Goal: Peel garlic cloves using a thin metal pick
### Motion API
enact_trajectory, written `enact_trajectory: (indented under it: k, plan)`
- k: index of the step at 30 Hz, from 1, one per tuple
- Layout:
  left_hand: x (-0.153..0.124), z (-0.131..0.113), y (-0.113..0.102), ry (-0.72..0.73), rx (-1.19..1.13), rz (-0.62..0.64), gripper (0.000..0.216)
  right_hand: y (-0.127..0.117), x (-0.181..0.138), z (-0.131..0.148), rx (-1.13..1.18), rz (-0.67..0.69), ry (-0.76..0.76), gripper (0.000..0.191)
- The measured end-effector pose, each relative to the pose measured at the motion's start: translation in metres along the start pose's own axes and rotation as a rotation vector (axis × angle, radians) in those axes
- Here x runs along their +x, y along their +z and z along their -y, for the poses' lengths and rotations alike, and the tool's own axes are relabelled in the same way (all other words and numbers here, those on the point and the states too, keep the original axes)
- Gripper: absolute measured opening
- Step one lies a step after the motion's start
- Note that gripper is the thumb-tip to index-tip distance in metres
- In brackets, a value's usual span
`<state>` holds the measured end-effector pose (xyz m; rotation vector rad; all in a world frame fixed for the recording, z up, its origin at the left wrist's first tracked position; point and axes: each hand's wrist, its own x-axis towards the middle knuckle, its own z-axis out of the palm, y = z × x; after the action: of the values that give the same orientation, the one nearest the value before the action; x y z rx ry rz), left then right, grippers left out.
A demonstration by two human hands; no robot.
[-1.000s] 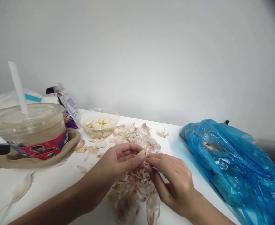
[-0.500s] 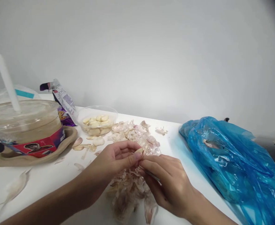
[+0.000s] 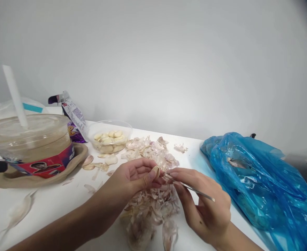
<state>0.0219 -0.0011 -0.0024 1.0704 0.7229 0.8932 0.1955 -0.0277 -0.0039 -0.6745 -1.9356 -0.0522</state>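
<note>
Between the thumb and fingers of my left hand (image 3: 136, 181) is a garlic clove (image 3: 156, 172), pale yellowish. My right hand (image 3: 205, 202) pinches a slim metal tool (image 3: 195, 190); its tip points at the clove, and I cannot make out its exact kind. Below and behind both hands lies a heap of papery garlic skins (image 3: 153, 209). Past my left hand, a clear plastic bowl (image 3: 129, 130) holds several peeled garlic cloves (image 3: 108, 139). A few more cloves (image 3: 111, 159) and bits of skin lie in front of the bowl.
At left, a big clear drink cup (image 3: 38, 150) with a white straw (image 3: 14, 96) stands in a cardboard carrier (image 3: 77, 162). A purple snack packet (image 3: 76, 120) leans behind it. A blue plastic bag (image 3: 258, 181) fills the right side of the white table (image 3: 61, 205), near the wall.
My right hand has turned and drawn back a little to the right, so the metal tool now shows along its length. My left hand stays almost in place with the clove.
</note>
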Motion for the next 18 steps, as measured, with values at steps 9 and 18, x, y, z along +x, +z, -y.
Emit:
enact_trajectory:
  k: [9,18]
  plan:
    - [-0.0001,0.0006,-0.0016,0.034,0.018,0.040,0.006,0.0004,0.0003,-0.0007,0.103,-0.040,0.039,0.032]
    - [-0.0026,-0.0073,0.0045,-0.025,0.039,-0.003,0.006,-0.0002,0.0003,0.0002,0.115,-0.077,0.010,0.032]
